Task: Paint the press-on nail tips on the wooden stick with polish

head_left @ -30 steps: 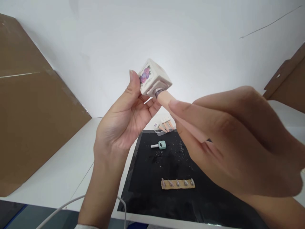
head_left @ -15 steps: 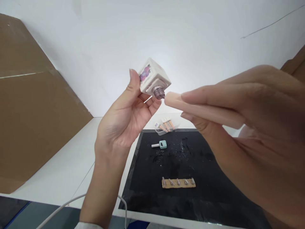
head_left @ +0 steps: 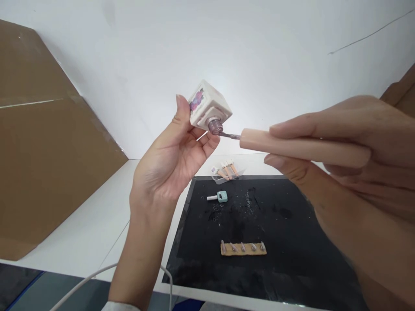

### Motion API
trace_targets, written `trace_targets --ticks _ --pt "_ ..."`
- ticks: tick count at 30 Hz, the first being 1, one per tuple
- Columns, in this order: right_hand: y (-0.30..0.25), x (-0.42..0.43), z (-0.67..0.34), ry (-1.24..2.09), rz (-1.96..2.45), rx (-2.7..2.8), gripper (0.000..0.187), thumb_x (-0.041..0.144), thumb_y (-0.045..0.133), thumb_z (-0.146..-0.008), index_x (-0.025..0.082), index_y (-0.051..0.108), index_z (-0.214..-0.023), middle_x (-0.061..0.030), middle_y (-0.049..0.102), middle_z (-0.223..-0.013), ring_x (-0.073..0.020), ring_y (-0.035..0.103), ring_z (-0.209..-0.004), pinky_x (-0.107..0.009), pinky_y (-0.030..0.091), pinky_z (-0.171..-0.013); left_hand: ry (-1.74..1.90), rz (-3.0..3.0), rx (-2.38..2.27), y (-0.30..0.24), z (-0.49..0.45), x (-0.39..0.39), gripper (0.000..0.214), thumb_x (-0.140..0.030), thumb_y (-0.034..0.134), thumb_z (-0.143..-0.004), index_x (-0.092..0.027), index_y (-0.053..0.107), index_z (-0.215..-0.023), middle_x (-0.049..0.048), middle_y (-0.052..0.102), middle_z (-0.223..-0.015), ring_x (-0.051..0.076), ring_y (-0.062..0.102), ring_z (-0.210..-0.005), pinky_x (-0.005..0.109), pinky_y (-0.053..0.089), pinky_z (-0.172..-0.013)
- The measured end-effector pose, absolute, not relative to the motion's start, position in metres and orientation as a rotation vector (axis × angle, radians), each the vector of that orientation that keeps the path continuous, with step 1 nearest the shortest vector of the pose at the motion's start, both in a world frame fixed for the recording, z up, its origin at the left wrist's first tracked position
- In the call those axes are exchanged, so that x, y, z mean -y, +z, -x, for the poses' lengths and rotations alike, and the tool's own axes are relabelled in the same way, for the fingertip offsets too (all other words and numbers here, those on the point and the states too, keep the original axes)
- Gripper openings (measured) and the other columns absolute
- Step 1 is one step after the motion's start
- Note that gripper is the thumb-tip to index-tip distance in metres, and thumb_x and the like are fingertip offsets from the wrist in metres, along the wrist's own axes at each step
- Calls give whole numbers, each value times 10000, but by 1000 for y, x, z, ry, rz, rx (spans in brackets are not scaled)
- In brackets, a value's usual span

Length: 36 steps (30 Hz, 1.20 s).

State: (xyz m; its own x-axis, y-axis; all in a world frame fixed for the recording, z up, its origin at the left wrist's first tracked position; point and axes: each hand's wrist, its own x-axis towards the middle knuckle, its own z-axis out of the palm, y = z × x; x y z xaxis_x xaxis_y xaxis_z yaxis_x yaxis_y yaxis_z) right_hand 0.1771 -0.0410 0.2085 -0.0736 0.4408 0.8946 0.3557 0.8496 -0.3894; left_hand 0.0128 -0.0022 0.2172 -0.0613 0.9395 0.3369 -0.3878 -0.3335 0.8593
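My left hand (head_left: 177, 160) grips a white square nail polish bottle (head_left: 212, 101) with a flower label, tilted so its threaded neck faces down and toward the right. Between the thumb and fingers of my right hand (head_left: 343, 164) is a long peach nail polish brush cap (head_left: 301, 149). Its thin brush, coated in mauve polish, reaches from the cap to the bottle's mouth, and its tip is at the opening. Below, on a black mat, lies a tan strip (head_left: 244, 249) carrying several small mauve nail tips.
A teal bottle with a silver cap (head_left: 221, 197) lies on the black mat (head_left: 201, 263). Behind it a clear tray (head_left: 223, 179) holds several white bottles with peach caps. Cardboard (head_left: 48, 142) stands at the left, and a white cable (head_left: 84, 280) runs along the table's front.
My right hand has moved to the right with the brush cap, drawing more of the brush out of the bottle. My left hand and the bottle have barely moved.
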Motion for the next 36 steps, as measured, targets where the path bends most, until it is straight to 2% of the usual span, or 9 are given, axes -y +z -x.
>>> trace_targets --ticks 3,6,8,11,14,18,26,36 --pt "207 43 -180 190 631 1656 494 -40 633 -721 408 640 -929 55 662 -714 -156 606 -638 -268 443 -520 1649 -1160 -749 217 -12 3 233 -370 458 -841 -198 609 -884 23 631 -905 229 568 -1052 284 535 -774" --pt "197 41 -184 247 667 1608 316 64 664 -741 342 664 -891 52 679 -817 -162 620 -692 -279 454 -528 1652 -1195 -759 216 -11 3 250 -382 459 -838 -199 624 -882 23 630 -902 213 577 -1031 272 526 -780" --pt "189 38 -186 325 708 1536 197 172 684 -740 308 675 -883 49 666 -788 -148 607 -658 -270 440 -492 1643 -1233 -750 212 -9 4 262 -401 482 -822 -194 633 -874 29 636 -910 196 587 -1001 267 517 -799" --pt "177 32 -188 523 681 1432 138 236 689 -738 298 685 -861 45 670 -760 -129 588 -606 -251 429 -471 1636 -1305 -767 199 -4 4 265 -411 545 -779 -174 646 -842 42 649 -915 174 599 -940 260 499 -825" --pt "166 24 -188 709 648 1371 23 264 679 -750 265 699 -762 21 682 -743 -135 572 -610 -250 419 -472 1687 -1317 -889 180 5 4 222 -327 622 -737 -173 643 -896 38 658 -926 160 600 -904 277 480 -851" --pt "152 15 -190 896 630 1328 115 304 650 -773 254 706 -685 4 657 -716 -116 523 -541 -238 366 -418 1629 -1310 -1130 148 17 5 279 -279 674 -691 -204 635 -956 21 666 -955 154 581 -960 271 444 -887" --pt "135 6 -189 1071 777 1219 327 391 636 -763 194 587 -506 22 440 -530 -110 377 -490 -252 315 -439 1378 -1306 -1297 94 29 9 287 -302 649 -702 -212 615 -973 43 651 -1069 198 566 -1029 306 462 -871" --pt "104 -5 -191 1164 923 1208 390 392 624 -772 185 480 -475 42 359 -508 -105 338 -480 -254 263 -447 1171 -1303 -1391 31 33 17 324 -357 583 -733 -188 586 -1009 71 649 -1049 223 583 -1003 382 441 -913"
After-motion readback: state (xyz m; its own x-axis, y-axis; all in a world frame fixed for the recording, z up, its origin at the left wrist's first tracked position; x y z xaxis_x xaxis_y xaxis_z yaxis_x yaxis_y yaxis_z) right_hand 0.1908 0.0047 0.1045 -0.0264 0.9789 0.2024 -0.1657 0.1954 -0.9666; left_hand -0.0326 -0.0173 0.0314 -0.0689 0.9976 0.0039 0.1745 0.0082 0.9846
